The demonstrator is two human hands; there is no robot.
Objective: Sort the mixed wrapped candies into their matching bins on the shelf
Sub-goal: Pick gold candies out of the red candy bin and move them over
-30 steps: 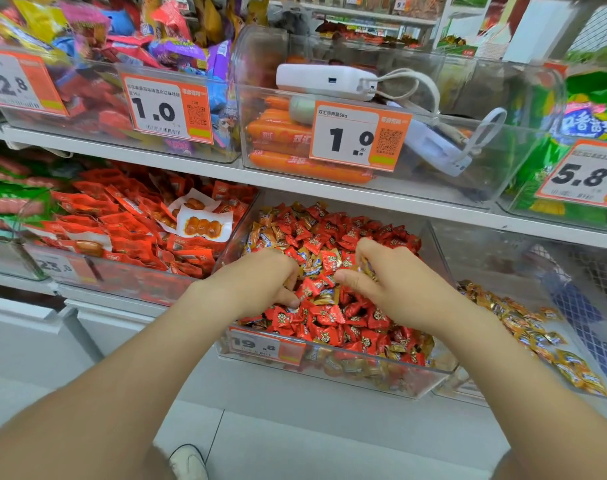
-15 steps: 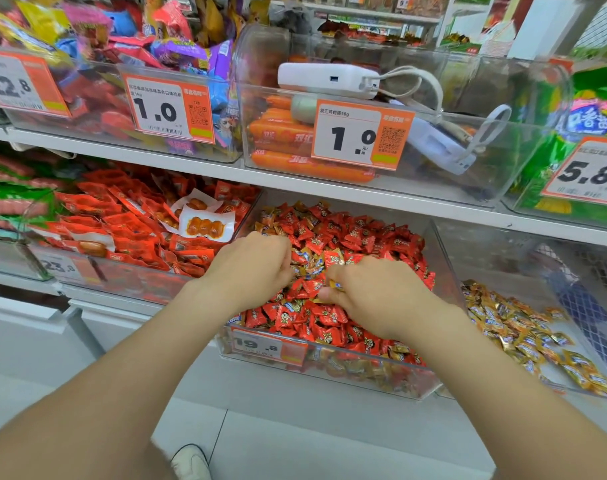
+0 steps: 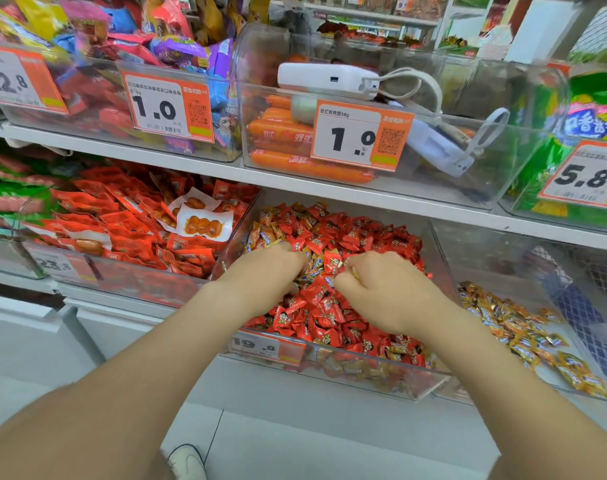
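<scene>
**Both hands deep in the middle candy bin**

On the lower shelf [image 3: 416, 206] the clear middle bin [image 3: 333, 374] is heaped with red candies [image 3: 330, 327]. Gold-wrapped ones are mixed in at its far left corner and along its front wall. A price tag [image 3: 260, 346] reading 19.8 is fixed at the left end of that wall.

The left hand [image 3: 264, 277] lies knuckles-up on the heap near the bin's left wall. Its fingers are curled down among the wrappers, and I cannot tell whether they hold anything. The right hand [image 3: 387, 294] rests just beside it, toward the middle of the bin. Its fingers are curled too, and a gold candy [image 3: 354, 270] is pinched between thumb and forefinger, with only a sliver of wrapper showing.

The right bin [image 3: 485, 261] touches the middle bin's right wall. It holds a thin scatter of gold candies [image 3: 524, 329] spreading toward its front right corner. The left bin [image 3: 97, 271] is full of red snack packets.

On the shelf above, a bin holds orange sausages [image 3: 288, 133], and a white power bank [image 3: 326, 79] lies across its rim. A white shoe [image 3: 187, 462] shows on the floor below.
</scene>
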